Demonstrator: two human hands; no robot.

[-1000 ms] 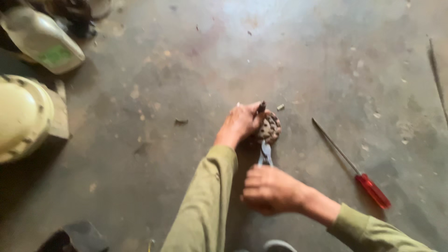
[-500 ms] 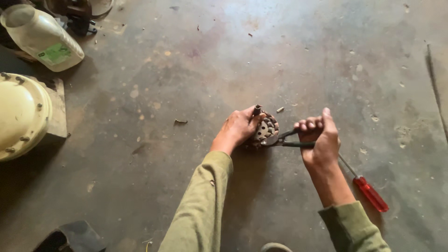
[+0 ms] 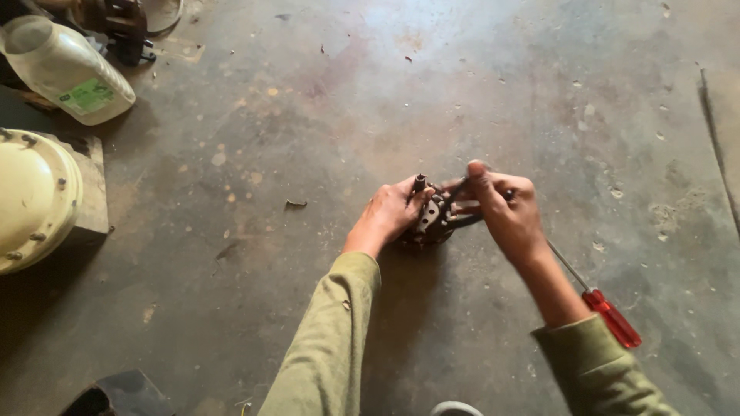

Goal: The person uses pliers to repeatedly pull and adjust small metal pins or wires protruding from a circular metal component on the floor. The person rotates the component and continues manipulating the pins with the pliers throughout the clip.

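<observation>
On a stained, dusty concrete floor [image 3: 478, 85] scattered with small chips and debris, a person's left hand [image 3: 389, 212] is wrapped around a small dark metal part [image 3: 428, 219] resting on the floor at centre. The right hand [image 3: 505, 208] is closed on the dark handles of a pair of pliers [image 3: 462, 204] whose nose meets the part. A red-handled screwdriver [image 3: 609, 316] lies on the floor just beside the right forearm. A pale plastic jug [image 3: 65, 69] lies at the far left, near a cream round metal housing [image 3: 31, 200].
</observation>
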